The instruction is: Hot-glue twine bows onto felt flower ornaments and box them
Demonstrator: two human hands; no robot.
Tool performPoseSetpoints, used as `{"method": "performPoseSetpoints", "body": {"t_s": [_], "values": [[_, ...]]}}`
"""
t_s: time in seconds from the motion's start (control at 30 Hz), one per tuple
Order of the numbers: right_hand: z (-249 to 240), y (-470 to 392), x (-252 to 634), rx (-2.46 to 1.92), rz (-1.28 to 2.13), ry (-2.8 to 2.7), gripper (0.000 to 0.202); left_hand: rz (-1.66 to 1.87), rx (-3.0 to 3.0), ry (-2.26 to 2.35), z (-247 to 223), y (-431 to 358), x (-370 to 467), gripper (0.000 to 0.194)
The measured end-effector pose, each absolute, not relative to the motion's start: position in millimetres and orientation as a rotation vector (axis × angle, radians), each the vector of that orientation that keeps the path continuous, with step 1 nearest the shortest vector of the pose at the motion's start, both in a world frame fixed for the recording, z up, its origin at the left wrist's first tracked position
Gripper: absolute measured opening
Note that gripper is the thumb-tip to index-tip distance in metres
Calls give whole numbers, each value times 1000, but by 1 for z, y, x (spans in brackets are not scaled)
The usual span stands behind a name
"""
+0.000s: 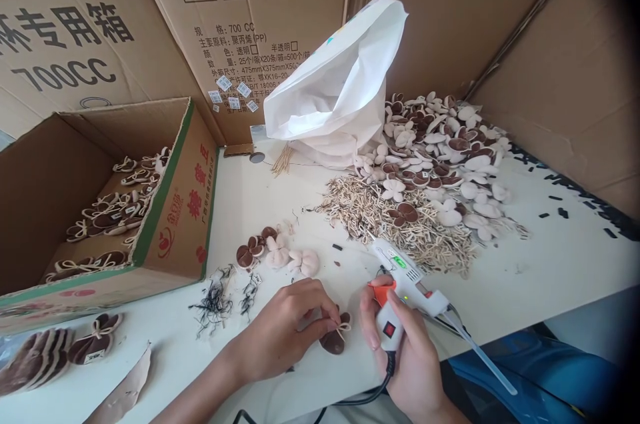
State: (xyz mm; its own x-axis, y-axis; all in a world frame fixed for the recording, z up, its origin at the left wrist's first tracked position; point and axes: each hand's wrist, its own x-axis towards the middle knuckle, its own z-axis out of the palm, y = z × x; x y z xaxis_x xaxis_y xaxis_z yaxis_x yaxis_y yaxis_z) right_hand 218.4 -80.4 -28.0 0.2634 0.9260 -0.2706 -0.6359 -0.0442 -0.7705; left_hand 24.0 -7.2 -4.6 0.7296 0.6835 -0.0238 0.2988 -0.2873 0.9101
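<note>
My left hand (280,327) is closed in a pinch at a small cream cord bow (344,327). The bow lies against a brown, rounded fabric piece (334,344) on the table, partly hidden by my fingers. My right hand (413,367) is wrapped round the handle of a white hot glue gun (413,277) with an orange trigger. Its nozzle points up and left, toward a heap of short cream cords (425,231), and a clear glue stick (487,364) sticks out of its back end.
Loose brown-and-cream fabric pieces (303,263) and dark thread scraps (215,301) lie beyond my left hand. A large pile of such pieces (450,137) spills by a white bag (335,104). At left stands an open carton (175,211) holding bowed pieces. Tall cardboard (425,24) walls the back.
</note>
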Motion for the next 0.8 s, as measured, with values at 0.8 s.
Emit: {"method": "performPoseSetpoints", "body": {"t_s": [0.8], "values": [[-27, -80, 219, -936, 1368, -402, 19, 526, 2028, 905, -13, -15, 31, 12]]}}
